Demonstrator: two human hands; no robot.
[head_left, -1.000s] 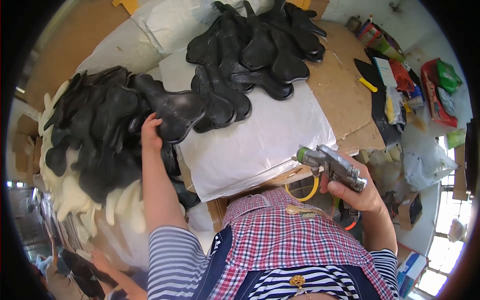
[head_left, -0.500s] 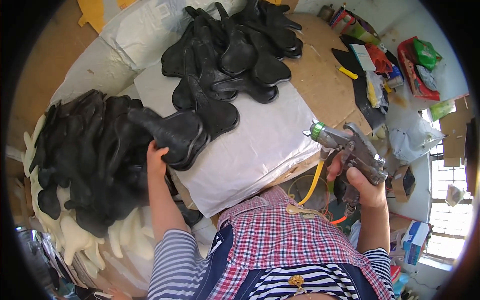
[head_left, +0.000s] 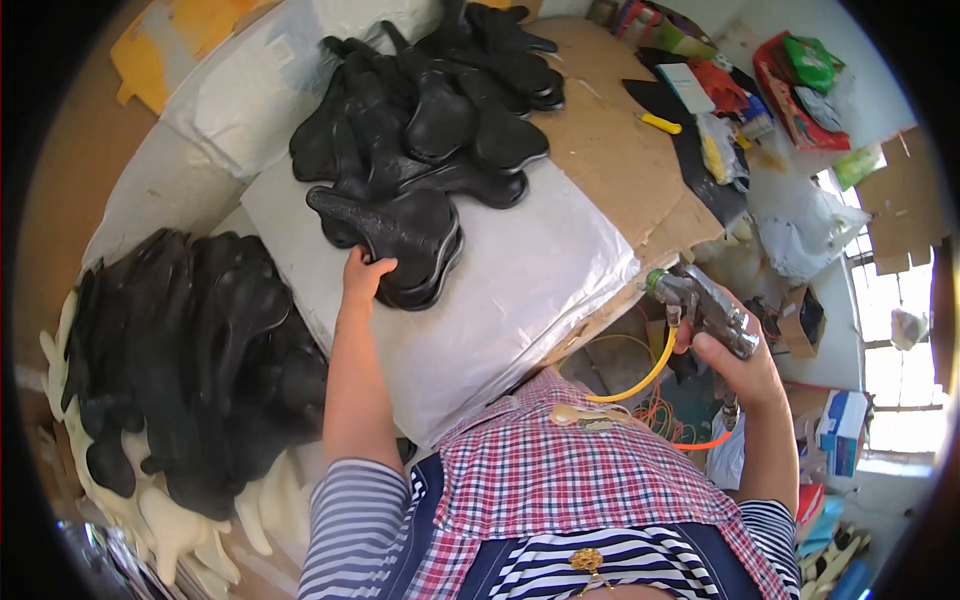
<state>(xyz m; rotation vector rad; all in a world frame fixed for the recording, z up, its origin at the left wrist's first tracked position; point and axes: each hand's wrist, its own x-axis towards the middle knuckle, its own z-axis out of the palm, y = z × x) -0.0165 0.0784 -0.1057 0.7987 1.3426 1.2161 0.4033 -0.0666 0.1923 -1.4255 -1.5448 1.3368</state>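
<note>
Left hand (head_left: 362,278): fingertips hidden under the rim of the black saddle-shaped piece (head_left: 400,235) it grips. Right hand (head_left: 738,365): fingers wrapped around the metal spray gun (head_left: 703,308), covering its grip. Yellow hose (head_left: 640,378): lower run lost behind the checked cloth at 6 o'clock. Black pile (head_left: 190,360) at 9 o'clock: single pieces indistinguishable, outer part dark at the rim. Clutter (head_left: 770,90) at 2 o'clock: too small to identify.
</note>
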